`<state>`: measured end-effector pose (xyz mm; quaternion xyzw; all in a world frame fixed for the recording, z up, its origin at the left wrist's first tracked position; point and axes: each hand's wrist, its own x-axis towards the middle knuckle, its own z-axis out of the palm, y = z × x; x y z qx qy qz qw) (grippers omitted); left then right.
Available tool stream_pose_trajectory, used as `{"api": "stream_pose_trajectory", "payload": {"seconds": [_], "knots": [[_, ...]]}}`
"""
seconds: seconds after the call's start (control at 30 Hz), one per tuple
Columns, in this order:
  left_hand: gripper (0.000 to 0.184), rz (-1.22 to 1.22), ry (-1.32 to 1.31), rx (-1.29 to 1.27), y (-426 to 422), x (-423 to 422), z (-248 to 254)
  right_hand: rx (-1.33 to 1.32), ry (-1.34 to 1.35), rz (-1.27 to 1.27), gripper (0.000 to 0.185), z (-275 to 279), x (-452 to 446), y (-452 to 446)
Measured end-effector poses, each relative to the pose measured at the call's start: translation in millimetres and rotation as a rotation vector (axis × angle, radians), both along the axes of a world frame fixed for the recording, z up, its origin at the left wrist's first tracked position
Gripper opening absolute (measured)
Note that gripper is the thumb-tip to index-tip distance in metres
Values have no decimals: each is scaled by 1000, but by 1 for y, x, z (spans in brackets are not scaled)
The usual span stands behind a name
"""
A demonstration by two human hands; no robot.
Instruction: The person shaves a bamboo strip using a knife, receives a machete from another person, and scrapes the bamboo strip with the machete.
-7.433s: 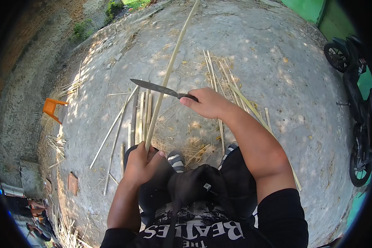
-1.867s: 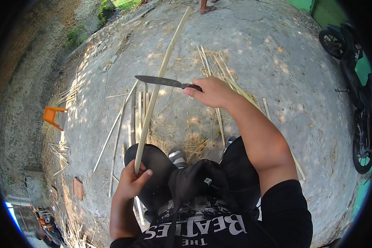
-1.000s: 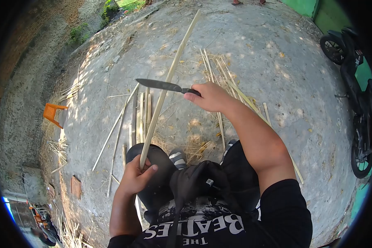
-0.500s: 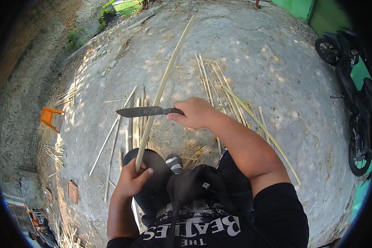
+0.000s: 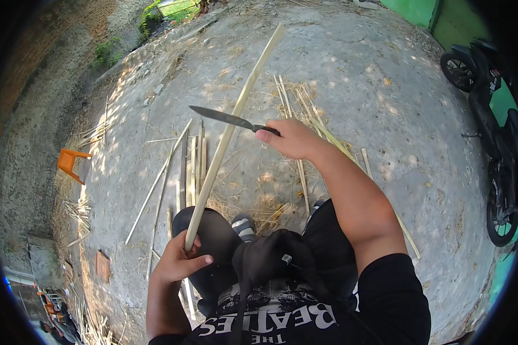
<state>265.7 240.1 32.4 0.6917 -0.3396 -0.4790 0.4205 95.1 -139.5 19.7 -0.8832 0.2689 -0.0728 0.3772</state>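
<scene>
The left hand (image 5: 179, 259), at lower left of center, grips the lower end of the wooden strip (image 5: 233, 127). The right hand (image 5: 290, 138) grips the knife (image 5: 221, 117); its blade crosses the strip near center.

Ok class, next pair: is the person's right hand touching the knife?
Touching. The head view shows the right hand closed around the knife at its handle end, with no gap between them.

Right foot (image 5: 314, 208) mostly hidden
</scene>
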Motion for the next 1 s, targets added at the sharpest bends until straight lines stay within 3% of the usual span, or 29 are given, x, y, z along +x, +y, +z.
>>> {"api": "stream_pose_trajectory", "payload": {"seconds": [0.1,0.2,0.3,0.4,0.57,0.7,0.8,0.93,1.0], "knots": [[43,41,-113,52,3,-2,-4,-4,-47,-37,68,-10,-3,-6],[44,2,-510,156,2,-7,1,-162,49,295,68,-4,8,38],[45,-9,-669,200,13,-5,12,-58,-14,197,68,-6,7,27],[43,48,-676,208,25,-6,15,104,-33,-19,68,-15,2,-9],[43,66,-756,194,23,-10,9,-114,2,324,68,-7,18,44],[39,67,-731,251,25,-8,22,55,-21,68,66,-7,7,9],[39,64,-751,231,24,-7,15,39,-49,35,66,-16,5,3],[40,33,-780,131,7,-12,15,-68,-49,197,65,-5,22,42],[41,56,-762,146,10,-3,13,-98,-65,116,65,-11,11,15]]}}
